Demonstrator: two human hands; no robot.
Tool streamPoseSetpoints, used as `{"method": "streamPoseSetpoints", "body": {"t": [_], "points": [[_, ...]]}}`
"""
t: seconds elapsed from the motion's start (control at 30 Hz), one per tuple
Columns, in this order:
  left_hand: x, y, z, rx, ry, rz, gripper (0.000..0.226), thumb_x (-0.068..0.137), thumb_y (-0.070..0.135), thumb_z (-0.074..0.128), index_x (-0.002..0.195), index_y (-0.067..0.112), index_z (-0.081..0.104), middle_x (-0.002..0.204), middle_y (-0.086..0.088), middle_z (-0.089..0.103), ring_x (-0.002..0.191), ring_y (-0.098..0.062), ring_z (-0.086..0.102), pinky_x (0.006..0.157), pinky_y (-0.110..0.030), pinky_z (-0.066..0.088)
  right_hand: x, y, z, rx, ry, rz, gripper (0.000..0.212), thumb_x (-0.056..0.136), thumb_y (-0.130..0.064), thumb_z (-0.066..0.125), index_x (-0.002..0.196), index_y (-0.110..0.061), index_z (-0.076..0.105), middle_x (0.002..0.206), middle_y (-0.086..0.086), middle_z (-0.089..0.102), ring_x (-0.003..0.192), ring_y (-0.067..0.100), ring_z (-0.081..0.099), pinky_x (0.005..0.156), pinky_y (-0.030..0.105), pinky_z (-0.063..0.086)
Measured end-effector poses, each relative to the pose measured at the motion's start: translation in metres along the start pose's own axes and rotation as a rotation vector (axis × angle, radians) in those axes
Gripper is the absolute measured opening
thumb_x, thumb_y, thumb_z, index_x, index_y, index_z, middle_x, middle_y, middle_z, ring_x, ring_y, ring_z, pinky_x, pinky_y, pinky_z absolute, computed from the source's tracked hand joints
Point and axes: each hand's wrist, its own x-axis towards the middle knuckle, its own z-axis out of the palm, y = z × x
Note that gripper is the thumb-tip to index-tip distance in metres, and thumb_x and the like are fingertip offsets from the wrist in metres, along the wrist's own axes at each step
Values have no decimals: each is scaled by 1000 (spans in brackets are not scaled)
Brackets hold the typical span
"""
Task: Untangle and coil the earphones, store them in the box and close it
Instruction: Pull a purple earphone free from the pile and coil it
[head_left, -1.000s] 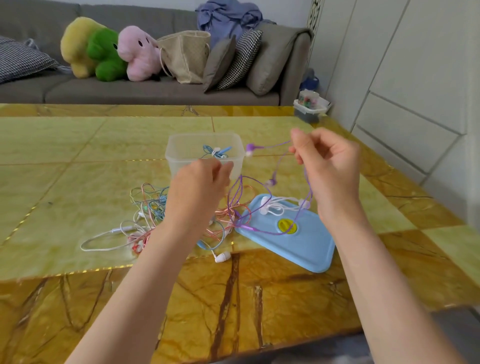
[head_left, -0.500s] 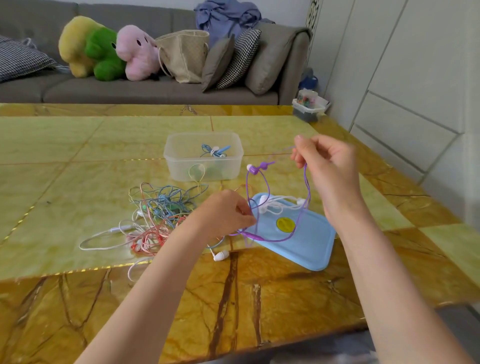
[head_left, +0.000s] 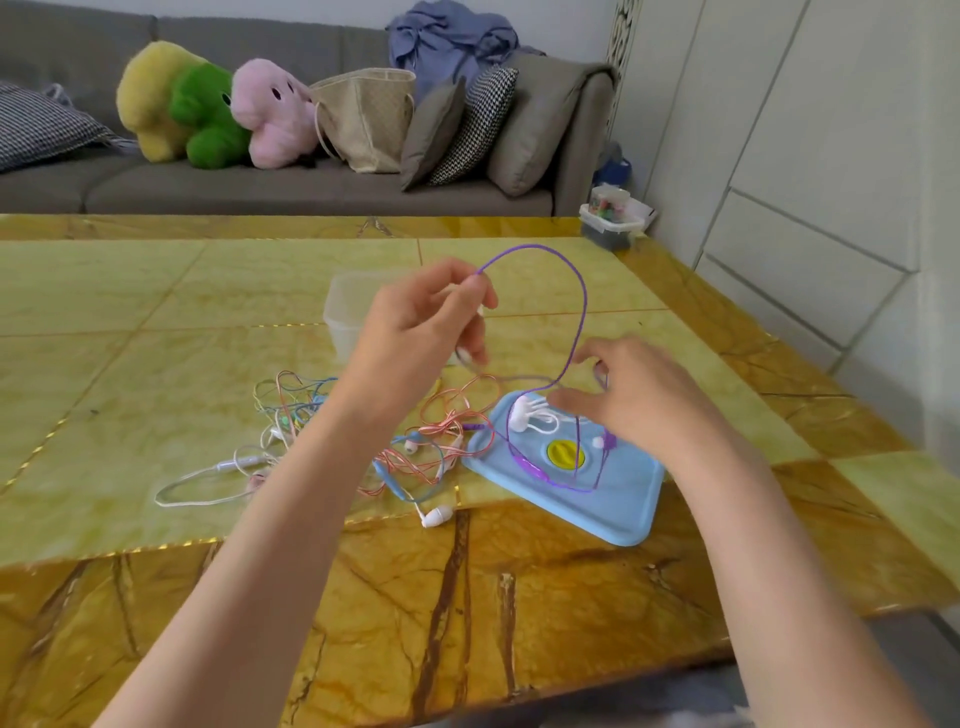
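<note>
While raised, left hand (head_left: 415, 317) pinches purple earphones (head_left: 579, 291)

Glossy marble-look table (head_left: 156, 291), translucent plastic box (head_left: 345, 312), smooth, probably plastic blue lid (head_left: 623, 499), plush toys (head_left: 208, 104).

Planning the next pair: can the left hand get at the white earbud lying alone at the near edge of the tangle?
Probably not yet. The left hand is raised, pinching the purple earphone cable. Once it lets go, yes: the white earbud lies bare on the table, with nothing over it.
</note>
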Motion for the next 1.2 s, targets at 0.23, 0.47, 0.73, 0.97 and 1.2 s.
{"method": "streamPoseSetpoints", "body": {"t": [0.23,0.47,0.73,0.97,1.2], "points": [[-2,-10,8,317,-203,67,22,93,17,53,75,22,65,45,8,24,41,-8,19,40,-18,17,-2,-18,-13,846,147,-81,22,82,-21,70,101,-21,60,100,-1,61,63,11,49,52,18,38],[1,-26,-7,416,-88,-71,33,93,25,54,62,19,62,35,8,27,34,-7,23,37,-15,17,7,-4,-16,1612,432,147,30,98,-10,44,70,-7,56,66,6,60,57,12,59,60,20,50],[0,-11,-8,162,-147,-240,24,91,18,54,70,24,63,64,10,53,49,-1,38,51,-11,32,3,-8,1,498,-4,-72,69,77,-15,74,137,-25,40,135,-7,42,92,18,63,70,25,45],[3,-13,13,265,-202,-246,35,68,43,37,70,14,58,76,-12,60,72,-27,52,75,-38,43,-14,-36,-15,959,-98,-365,26,83,-4,65,105,-20,66,84,-11,68,53,9,57,43,22,45],[0,-17,14,190,-207,-268,29,94,12,41,70,23,55,64,9,45,57,-3,40,59,-22,34,-12,-46,-20,1827,-206,-184,50,95,-36,37,86,7,62,93,22,69,87,36,69,78,33,58]]}}
